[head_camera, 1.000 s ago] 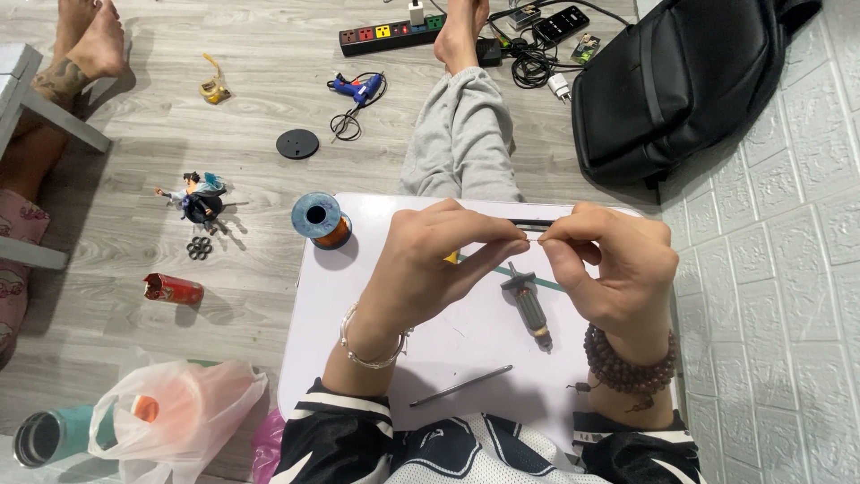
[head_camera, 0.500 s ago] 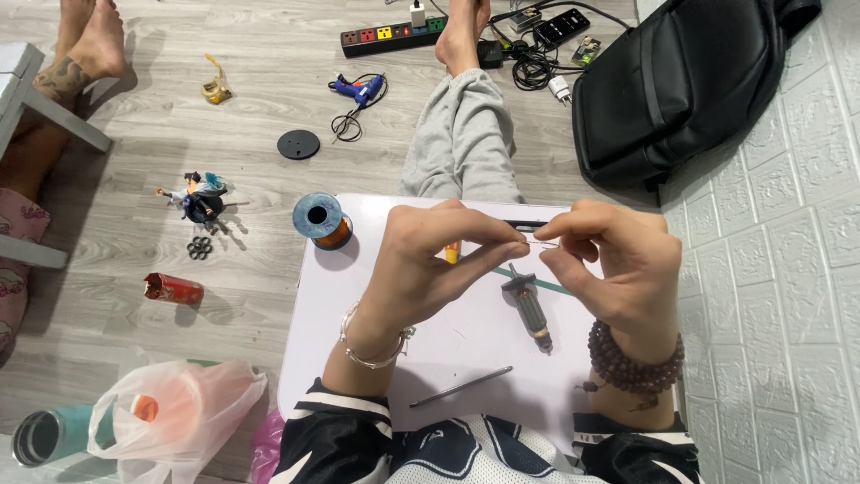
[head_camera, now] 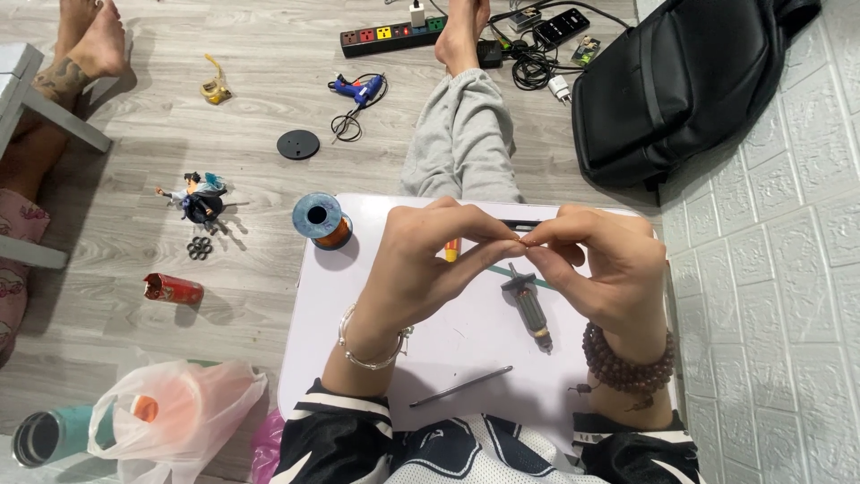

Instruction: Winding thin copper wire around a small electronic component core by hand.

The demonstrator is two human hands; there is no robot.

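On the floor at far left lie 1 green flask (head_camera: 45,435), 1 plastic bag (head_camera: 175,417), 1 red can (head_camera: 173,289), 1 small figurine (head_camera: 199,197) and 1 black disc (head_camera: 298,144). Further up are 1 blue glue gun (head_camera: 360,88) and 1 power strip (head_camera: 391,36).

At the left corner of the white surface (head_camera: 358,358) stands 1 spool (head_camera: 320,220) of copper wire. The left hand (head_camera: 425,269) is pinched narrow, thumb and forefinger closed on something tiny at the fingertips. It looks like the end of a fine copper wire (head_camera: 522,241), though it is too small to be sure. The right hand (head_camera: 605,269) meets it there, pinched shut on the same spot, both held just above the surface.

Such wire would be very light, thin, springy and easy to kink or snap, and slippery between bare fingers, so it is best held close to its end with a gentle pinch.

Below the hands lie 1 motor rotor (head_camera: 530,305), heavier and stiff, best taken by its shaft, and 1 thin metal rod (head_camera: 461,386). At far right sits 1 black backpack (head_camera: 681,85).
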